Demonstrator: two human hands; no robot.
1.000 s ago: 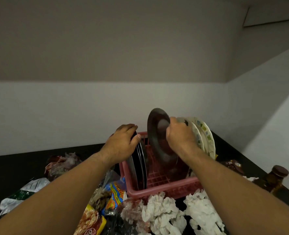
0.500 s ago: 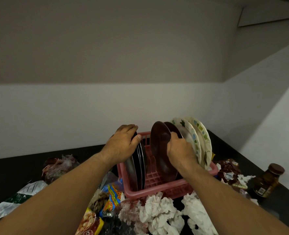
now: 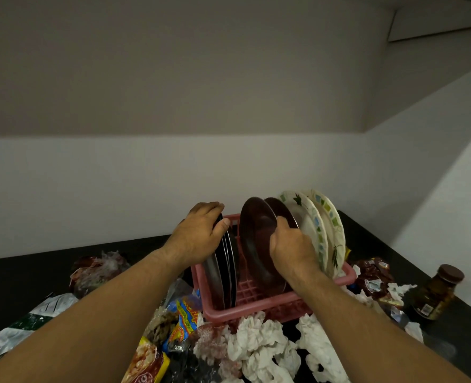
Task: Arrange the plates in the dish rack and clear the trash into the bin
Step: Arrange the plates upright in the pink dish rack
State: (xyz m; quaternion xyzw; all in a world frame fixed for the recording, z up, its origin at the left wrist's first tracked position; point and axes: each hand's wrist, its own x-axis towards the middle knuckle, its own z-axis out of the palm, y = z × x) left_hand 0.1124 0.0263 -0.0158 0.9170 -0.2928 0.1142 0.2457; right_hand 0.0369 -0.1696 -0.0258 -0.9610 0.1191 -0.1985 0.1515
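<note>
While the left hand [image 3: 198,233] is curling its fingers over the top edges of the dark plates [image 3: 229,261] standing upright at the left end of the pink dish rack [image 3: 256,308], the right hand [image 3: 292,244] is gripping the rim of a brown plate [image 3: 256,239] standing mid-rack. A bare strip of rack floor is lying open between the two. White patterned plates [image 3: 328,225] are leaning at the right end. Crumpled tissues [image 3: 262,344] are crowding the front wall, snack wrappers [image 3: 186,319] are pressing at the left corner, and a brown jar [image 3: 436,291] is standing apart on the black counter [image 3: 21,275].
</note>
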